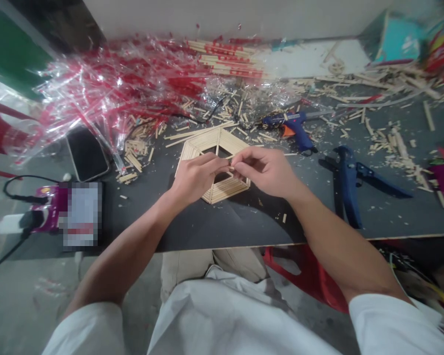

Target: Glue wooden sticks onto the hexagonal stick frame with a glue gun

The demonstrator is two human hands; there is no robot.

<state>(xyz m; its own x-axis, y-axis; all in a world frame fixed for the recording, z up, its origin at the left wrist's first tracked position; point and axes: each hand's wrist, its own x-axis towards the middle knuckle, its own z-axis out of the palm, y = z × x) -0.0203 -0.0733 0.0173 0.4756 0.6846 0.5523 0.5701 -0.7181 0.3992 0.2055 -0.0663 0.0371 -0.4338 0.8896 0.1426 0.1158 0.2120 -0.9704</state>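
Observation:
A hexagonal frame built of pale wooden sticks lies on the dark tabletop, its centre open and crossed by thin sticks. Over its left side is my left hand, fingers closed together and pointing to the right. My right hand meets it above the frame's middle, thumb and forefinger pinched. A small piece of pale stick seems to be between the fingertips of my right hand. What my left fingers hold, if anything, is hidden. A few loose long sticks lie just behind the frame.
A blue glue gun lies behind my right hand, and blue-handled cutters to the right. A black phone and a purple power strip are on the left. Plastic-wrapped chopsticks and cut stick scraps cover the back.

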